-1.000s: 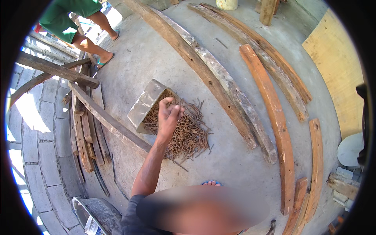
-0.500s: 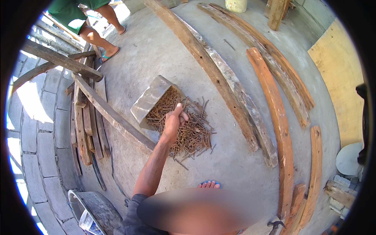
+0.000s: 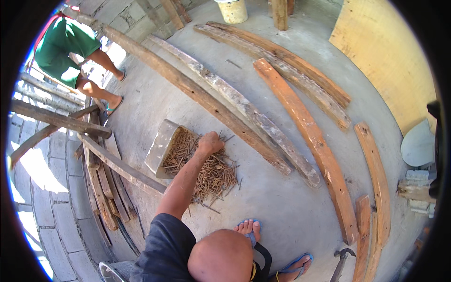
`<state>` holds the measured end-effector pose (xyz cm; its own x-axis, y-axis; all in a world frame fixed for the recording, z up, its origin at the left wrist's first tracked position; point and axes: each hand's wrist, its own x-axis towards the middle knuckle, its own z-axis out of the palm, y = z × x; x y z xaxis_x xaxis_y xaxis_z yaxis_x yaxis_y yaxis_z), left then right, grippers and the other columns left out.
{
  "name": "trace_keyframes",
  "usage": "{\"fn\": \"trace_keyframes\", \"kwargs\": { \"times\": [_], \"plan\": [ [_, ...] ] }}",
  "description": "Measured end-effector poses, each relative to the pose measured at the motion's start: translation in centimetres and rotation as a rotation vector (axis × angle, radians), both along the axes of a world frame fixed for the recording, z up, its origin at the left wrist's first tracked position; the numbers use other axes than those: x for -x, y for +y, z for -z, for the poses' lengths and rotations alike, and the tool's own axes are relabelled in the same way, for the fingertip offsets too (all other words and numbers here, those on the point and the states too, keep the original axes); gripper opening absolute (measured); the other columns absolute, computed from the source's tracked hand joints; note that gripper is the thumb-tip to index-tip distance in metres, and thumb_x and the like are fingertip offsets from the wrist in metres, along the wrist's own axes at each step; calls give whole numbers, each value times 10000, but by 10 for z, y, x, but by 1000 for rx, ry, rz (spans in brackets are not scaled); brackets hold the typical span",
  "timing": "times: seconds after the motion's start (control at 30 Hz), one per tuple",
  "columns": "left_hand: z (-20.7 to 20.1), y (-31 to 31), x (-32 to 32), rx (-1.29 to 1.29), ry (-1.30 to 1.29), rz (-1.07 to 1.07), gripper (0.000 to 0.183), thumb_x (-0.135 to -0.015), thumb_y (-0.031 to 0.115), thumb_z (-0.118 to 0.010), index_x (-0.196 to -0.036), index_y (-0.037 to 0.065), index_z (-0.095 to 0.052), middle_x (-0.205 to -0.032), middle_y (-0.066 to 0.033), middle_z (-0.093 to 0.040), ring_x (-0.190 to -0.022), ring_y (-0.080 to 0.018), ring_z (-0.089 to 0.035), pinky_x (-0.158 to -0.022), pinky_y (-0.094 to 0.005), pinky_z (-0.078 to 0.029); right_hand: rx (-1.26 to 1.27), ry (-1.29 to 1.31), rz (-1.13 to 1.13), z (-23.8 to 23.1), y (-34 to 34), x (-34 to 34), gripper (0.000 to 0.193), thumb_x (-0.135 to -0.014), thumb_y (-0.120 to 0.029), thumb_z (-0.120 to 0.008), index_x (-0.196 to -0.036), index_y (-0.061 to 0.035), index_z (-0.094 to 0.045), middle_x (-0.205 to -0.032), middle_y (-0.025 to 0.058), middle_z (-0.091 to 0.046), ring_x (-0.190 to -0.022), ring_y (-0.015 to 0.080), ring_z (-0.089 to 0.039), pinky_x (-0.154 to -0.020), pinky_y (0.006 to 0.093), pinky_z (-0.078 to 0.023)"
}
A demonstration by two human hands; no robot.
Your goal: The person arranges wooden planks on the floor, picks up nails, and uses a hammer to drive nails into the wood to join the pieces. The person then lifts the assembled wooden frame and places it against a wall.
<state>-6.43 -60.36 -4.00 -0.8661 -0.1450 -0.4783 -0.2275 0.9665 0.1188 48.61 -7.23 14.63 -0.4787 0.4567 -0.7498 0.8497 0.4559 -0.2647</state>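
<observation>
Hand (image 3: 211, 143) shifted to nails (image 3: 213, 176) spilling from tub (image 3: 161, 143)

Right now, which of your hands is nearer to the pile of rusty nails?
Left. The left hand is at the far right edge of the pile of rusty nails; the right hand is out of view, away from the pile.

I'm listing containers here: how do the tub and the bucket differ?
The tub is boxy; the bucket is round. The tub is greyish; the bucket is cream. The tub lies tipped, nails spilling out; the bucket stands upright. Both rest on the floor.
</observation>
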Motion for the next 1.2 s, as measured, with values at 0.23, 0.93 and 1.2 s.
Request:
{"fn": "trace_keyframes", "kwargs": {
  "times": [0.23,0.93,1.2],
  "plan": [
    [-109,57,-58,-1060,-283,2,242,-982,333,-657,-960,93,-674,-790,38,-550,-761,-82,-504,-709,-293,-446,31,220,133,28,-10,-24,918,-773,-11,-606,-1578,46,-168,-846,44,-498,-692,189,-467,-613,323,-443],
    [-15,445,-259,-608,-422,1201,265,-969,127,-559,-1195,3,-502,-864,-182,-664,-795,-329,-670,-743,-426,-522,617,602,945,115,-20,-96,800,-761,-25,-749,-1465,10,-369,-949,155,-658,-635,184,-634,-558,328,-517],
    [-73,521,-219,-997,-695,756,232,-1053,160,-470,-1234,22,-516,-942,-115,-649,-836,-167,-650,-740,-327,-529,607,507,907,100,9,-85,773,-743,8,-751,-1426,28,-389,-917,126,-648,-610,185,-623,-544,315,-516]
  ]
}}
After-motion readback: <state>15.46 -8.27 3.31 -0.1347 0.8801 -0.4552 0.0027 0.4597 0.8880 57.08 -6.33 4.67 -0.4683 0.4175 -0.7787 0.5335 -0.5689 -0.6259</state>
